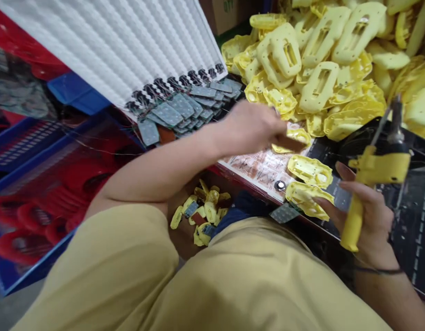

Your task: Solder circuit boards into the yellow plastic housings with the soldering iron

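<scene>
A: Where is your left hand (254,126)?

B: Your left arm is stretched forward across your body, elbow bent, wrist turned down. The hand is blurred; its fingers are curled at a yellow shell (291,137) lying at the foot of the yellow pile (323,64). You seem to pinch that shell, but I cannot tell for certain whether the grip has closed on it.

A: And your right hand (366,216)?

B: It sits lower and nearer to you, palm up, fingers wrapped firmly round the yellow handle of a soldering tool (374,184), whose metal tip points up and away. Two more loose shells (311,181) lie just beside that hand, touching each other.

A: How much room have you?

B: Little. The pile crowds the far right. The grey circuit boards (185,108) lie in rows to the left of your left hand, beneath the tilted white foam sheet (123,46). The table edge (247,181) runs diagonally just below your left wrist; beneath it a box of small yellow parts (205,211) sits near your lap. A dark mat (416,202) lies behind the tool. Blue trays (33,151) with red parts are well apart, on your left.
</scene>
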Tool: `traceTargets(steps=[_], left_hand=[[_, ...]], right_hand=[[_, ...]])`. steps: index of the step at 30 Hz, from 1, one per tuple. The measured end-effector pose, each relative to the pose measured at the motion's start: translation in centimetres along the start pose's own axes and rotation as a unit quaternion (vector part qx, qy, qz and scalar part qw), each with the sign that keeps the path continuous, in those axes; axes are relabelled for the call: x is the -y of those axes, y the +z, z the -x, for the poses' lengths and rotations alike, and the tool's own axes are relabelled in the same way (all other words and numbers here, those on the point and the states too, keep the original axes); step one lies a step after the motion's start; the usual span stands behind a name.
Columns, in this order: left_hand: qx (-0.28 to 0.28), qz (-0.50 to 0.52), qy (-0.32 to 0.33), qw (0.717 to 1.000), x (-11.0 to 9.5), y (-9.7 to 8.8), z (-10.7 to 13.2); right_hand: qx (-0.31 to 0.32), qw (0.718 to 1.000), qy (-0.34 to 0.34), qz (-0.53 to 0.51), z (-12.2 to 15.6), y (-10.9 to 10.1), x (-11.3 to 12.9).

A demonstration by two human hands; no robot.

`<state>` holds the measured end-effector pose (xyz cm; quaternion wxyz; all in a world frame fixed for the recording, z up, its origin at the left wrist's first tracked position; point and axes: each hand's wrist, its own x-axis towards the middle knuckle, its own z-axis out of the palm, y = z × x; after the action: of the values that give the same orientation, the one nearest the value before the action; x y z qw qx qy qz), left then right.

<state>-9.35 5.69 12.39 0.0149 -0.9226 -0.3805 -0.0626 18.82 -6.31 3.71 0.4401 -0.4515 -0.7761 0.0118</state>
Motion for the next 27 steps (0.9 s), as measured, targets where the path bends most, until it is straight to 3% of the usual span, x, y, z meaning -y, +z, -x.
traceTargets(steps=[2,4,7,9,10,12,14,16,20,22,24,25,27], left_hand=[[0.014,0.029,0.088,0.996,-3.3,1.4,-0.3],[-0.033,0.084,0.126,0.988,-4.9,2.9,0.0],[-0.191,0.227,0.065,0.953,-4.5,5.3,1.2],[-0.289,0.339,-0.005,0.895,-3.5,7.0,2.3],[-0.311,0.383,-0.027,0.869,-3.2,7.9,2.7],[-0.307,0.433,-0.041,0.847,-3.2,9.4,3.1],[-0.272,0.461,-0.037,0.844,-4.0,10.2,2.7],[-0.252,0.523,-0.057,0.812,-5.3,10.2,1.5],[-0.229,0.710,-0.120,0.655,-7.9,9.5,-0.9],[-0.215,0.757,-0.132,0.603,-8.6,9.2,-1.4],[-0.197,0.773,-0.138,0.587,-8.6,8.8,-1.6],[-0.181,0.771,-0.144,0.593,-8.3,8.5,-1.7],[-0.140,0.738,-0.157,0.641,-7.1,7.7,-1.8]], right_hand=[[0.000,1.000,-0.022,0.016,-1.2,1.1,0.8],[-0.013,0.998,-0.030,0.047,-1.7,1.7,1.4],[-0.060,0.996,-0.023,0.069,-1.4,1.8,1.7],[-0.108,0.992,-0.007,0.069,-1.0,1.7,1.8],[-0.128,0.989,0.002,0.068,-0.7,1.6,1.8],[-0.144,0.987,0.015,0.065,-0.3,1.7,1.8],[-0.144,0.988,0.019,0.059,-0.1,1.8,2.0],[-0.140,0.988,0.019,0.055,0.0,2.2,2.3],[-0.149,0.986,0.010,0.070,0.0,3.1,3.0],[-0.159,0.984,-0.004,0.078,-0.1,3.3,3.2],[-0.157,0.985,-0.023,0.075,-0.1,3.2,3.0],[-0.147,0.986,-0.033,0.072,0.0,2.8,2.8],[-0.119,0.990,-0.041,0.070,0.5,1.6,1.9]])
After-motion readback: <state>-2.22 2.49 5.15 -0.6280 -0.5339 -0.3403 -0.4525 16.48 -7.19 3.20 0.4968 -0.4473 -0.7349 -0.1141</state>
